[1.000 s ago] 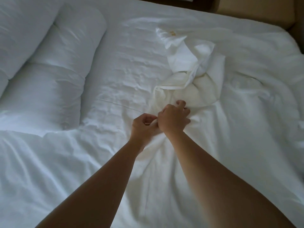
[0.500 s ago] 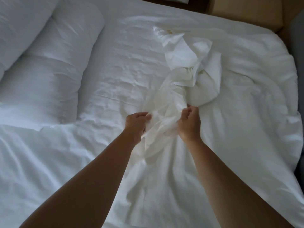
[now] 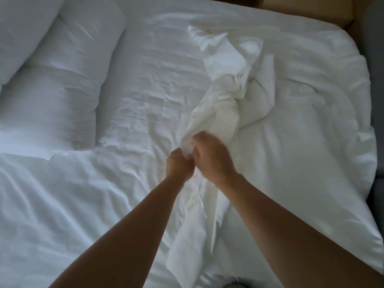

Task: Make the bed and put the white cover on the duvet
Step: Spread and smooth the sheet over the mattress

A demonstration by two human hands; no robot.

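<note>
A white cover (image 3: pixel 230 84) lies bunched in a long twisted rope across the middle of the bed, running from the far side toward me. My left hand (image 3: pixel 179 165) and my right hand (image 3: pixel 212 157) are close together, both gripping the gathered cloth at its middle. The right hand is blurred by motion. Under the cover spreads the puffy white duvet (image 3: pixel 311 125), rumpled over the right half of the bed. The cover's near end (image 3: pixel 187 256) trails down between my forearms.
Two white pillows (image 3: pixel 62 80) lie at the left. The white bed sheet (image 3: pixel 149 80) shows between them and the duvet. A tan wooden surface (image 3: pixel 307 9) and a grey surface (image 3: pixel 376 34) border the bed at the top right.
My hands were together, spread apart along the cover half a second ago, and have come back together. More of the cover has been pulled toward me into a longer rope.
</note>
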